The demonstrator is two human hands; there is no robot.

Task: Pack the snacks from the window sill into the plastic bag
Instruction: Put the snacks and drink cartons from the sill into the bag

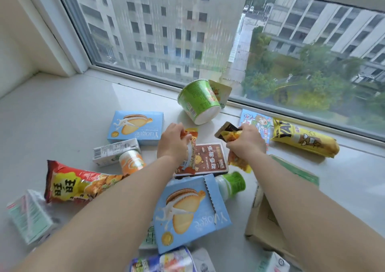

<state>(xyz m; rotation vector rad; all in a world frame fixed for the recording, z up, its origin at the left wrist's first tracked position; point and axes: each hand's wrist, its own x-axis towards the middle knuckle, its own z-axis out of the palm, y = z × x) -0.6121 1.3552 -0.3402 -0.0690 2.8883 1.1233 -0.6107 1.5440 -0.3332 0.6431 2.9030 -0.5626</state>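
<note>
We're early: left hand (pixel 173 141) grips an orange snack bar (pixel 190 147), right hand (pixel 246 140) grips a dark-yellow packet (pixel 228 133). Snacks are scattered across the window sill (pixel 62 113); plastic bag not in view, nothing visibly packed.

Head camera looks steeply down, close over the window sill (pixel 62 109), facing the window (pixel 187 32).

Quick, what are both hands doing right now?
Left hand: gripping an orange-and-white snack packet.
Right hand: gripping a dark-and-yellow snack packet.
</note>
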